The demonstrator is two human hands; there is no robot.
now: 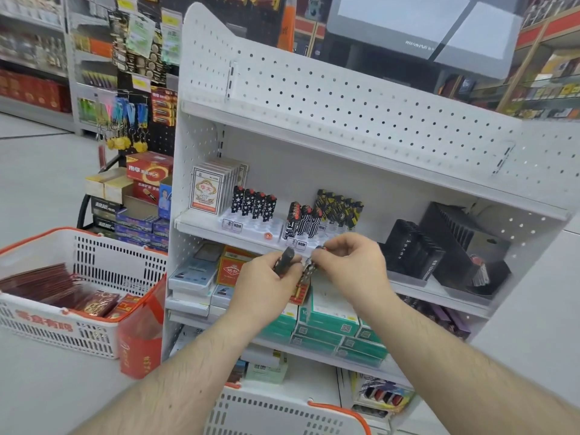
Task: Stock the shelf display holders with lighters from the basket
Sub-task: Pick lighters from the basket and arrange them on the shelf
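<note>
Head view. Both hands work in front of the middle shelf (201, 226), just below the holders.

Grip state: the left hand (266, 285) is clenched around a dark lighter (284, 260), whose upper end stands out above the fingers. The right hand (351, 262) pinches the red-capped end of a patterned lighter (309, 265) between thumb and fingertips. This second lighter hangs between the two hands; whether the left hand also touches it cannot be told.

Step in hand, as a judgement: the lighters are taken up and are being separated or turned for insertion. Neither is seated yet.

Location of the task items relative to the grip:
- The right holder (301, 244) lies just above and behind both hands. It carries striped lighters at the front and yellow-black ones at the back.
- The left holder (251, 227) lies up and to the left of the left hand. It holds a rear row of star-patterned lighters; its front sockets appear vacant.
- A basket (276, 409) lies below the forearms, near the viewer. Its contents are out of view.
- A second basket (94, 246) lies well to the left of the left hand and holds red packets.

Next move, as a judgement: bring one lighter upright, cap up, align its base over a vacant socket, and press it down without disturbing the neighbouring lighters.
</note>
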